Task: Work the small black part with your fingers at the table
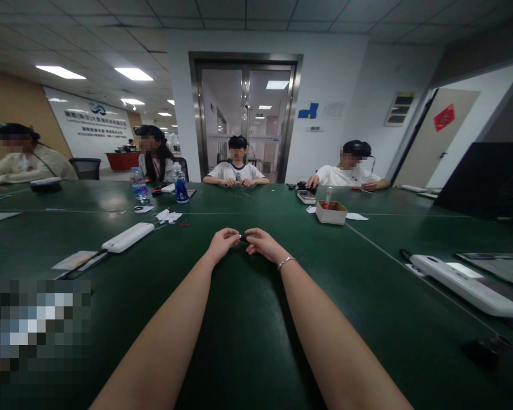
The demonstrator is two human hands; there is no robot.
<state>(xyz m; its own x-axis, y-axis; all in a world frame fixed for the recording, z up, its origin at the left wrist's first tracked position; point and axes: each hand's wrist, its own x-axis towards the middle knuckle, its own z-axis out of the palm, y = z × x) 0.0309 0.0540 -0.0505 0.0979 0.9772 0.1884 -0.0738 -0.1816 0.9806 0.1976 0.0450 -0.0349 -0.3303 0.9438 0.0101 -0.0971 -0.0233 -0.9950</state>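
Note:
Both of my arms reach forward over a dark green table [239,319]. A small black piece with a light, shiny end [243,237] is pinched between my two hands, too small to name. My left hand [223,244] grips its left, shiny end with thumb and fingers. From the other side, my right hand [265,245] holds the black part, fingers curled around it. A silver bracelet [287,262] circles my right wrist. The fingertips hide much of the piece.
White power strips lie at left [128,237] and right [465,285]. Ahead stand two bottles [181,185], paper scraps [169,216] and a small open box [331,213]. Several people wearing headsets sit along the far side. A black screen [487,182] stands at right.

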